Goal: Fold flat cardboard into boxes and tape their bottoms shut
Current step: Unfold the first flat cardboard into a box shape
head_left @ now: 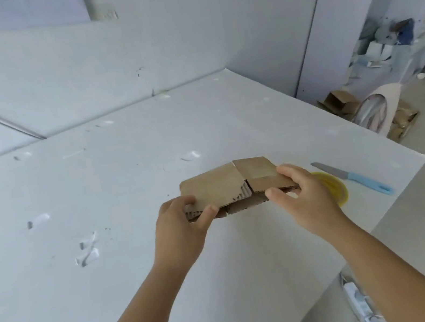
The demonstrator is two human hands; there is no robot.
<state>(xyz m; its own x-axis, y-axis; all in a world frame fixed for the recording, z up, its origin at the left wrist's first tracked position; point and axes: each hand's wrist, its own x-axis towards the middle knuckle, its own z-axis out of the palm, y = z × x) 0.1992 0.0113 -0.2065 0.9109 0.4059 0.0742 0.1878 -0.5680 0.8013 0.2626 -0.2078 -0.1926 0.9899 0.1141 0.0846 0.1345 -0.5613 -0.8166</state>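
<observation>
Both hands are holding a small piece of brown cardboard [234, 186] in the air above the white counter [125, 190], with its long axis running left to right between them. The left hand [182, 228] is gripping the left end, thumb lying on the top face and fingers curling underneath; the right hand [304, 198] is pinching the right end the same way. Two top flaps are meeting at a seam near the middle, roughly halfway between the hands, so neither hand is nearer to it. Judging by this, the flaps are being pressed down for taping. A yellow tape roll [334, 187] is lying on the counter just behind the right hand, and a blue-handled knife [353, 177] is resting beyond it, so the right hand is better placed to reach for tape
</observation>
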